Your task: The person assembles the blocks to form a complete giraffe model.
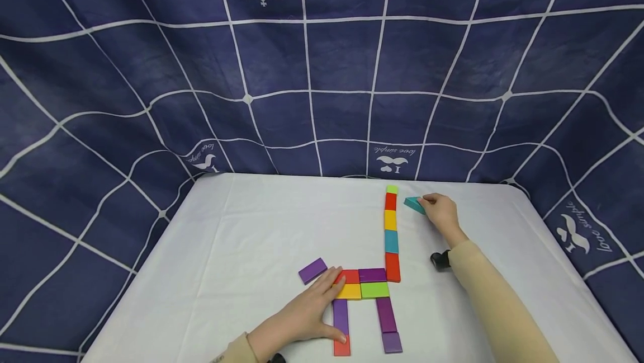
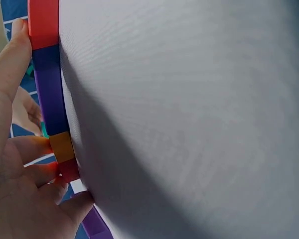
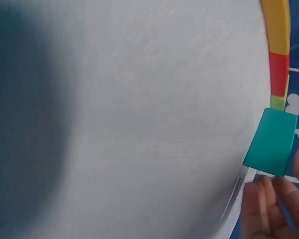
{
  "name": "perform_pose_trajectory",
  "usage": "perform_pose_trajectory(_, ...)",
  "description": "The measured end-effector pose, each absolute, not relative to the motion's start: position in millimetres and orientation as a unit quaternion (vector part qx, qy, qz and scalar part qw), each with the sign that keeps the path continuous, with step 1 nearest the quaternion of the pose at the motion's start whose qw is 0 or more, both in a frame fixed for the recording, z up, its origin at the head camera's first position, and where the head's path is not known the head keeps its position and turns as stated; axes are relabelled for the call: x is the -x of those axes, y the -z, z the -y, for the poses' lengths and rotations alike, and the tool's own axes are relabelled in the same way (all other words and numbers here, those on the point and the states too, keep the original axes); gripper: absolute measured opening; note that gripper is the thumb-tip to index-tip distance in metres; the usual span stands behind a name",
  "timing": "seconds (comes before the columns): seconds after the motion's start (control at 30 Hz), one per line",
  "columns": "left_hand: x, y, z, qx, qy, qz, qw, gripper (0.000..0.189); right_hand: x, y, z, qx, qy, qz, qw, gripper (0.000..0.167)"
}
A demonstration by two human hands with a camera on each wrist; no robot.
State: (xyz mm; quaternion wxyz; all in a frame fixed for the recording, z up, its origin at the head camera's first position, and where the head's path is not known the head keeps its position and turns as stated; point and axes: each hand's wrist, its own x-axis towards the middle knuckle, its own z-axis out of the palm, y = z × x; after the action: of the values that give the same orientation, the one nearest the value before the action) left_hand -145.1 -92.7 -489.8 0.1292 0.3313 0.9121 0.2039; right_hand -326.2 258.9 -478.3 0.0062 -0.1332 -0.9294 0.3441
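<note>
My right hand (image 1: 443, 215) pinches a teal block (image 1: 414, 204) by one end, right of the top of a column of blocks. In the right wrist view the teal block (image 3: 271, 142) stands out beyond the fingertips. The column has a small green block (image 1: 392, 189) at its far end, then a red, a yellow, a blue and another red block (image 1: 393, 267). My left hand (image 1: 307, 312) lies spread over the left of a joined cluster, its fingers touching the red (image 1: 350, 277) and yellow blocks (image 1: 350, 291). Its thumb rests on a lower red block (image 1: 342, 348), below a purple block (image 1: 340, 316).
A loose purple block (image 1: 312, 270) lies just left of the left fingertips. Purple (image 1: 372, 275) and green blocks (image 1: 374, 290) form the cluster's right half, with two purple blocks (image 1: 387, 315) running down from it. A dark blue gridded curtain (image 1: 332, 72) surrounds the white table (image 1: 241, 240).
</note>
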Motion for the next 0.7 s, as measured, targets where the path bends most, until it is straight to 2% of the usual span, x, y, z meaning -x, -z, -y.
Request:
perform_pose_trajectory(0.17,145,489,93,-0.333,-0.205,-0.911,0.13,0.111,324,480,-259,0.173,-0.372,0.912,-0.021,0.043)
perform_pose_trajectory(0.47,145,491,92,-0.337,-0.205,-0.91,0.127,0.112,330,482,-251,0.195,-0.392,0.899,0.028,0.037)
perform_pose_trajectory(0.7,146,494,92,-0.342,-0.199,-0.911,0.118,0.112,341,480,-249,0.245,-0.442,0.863,0.002,0.039)
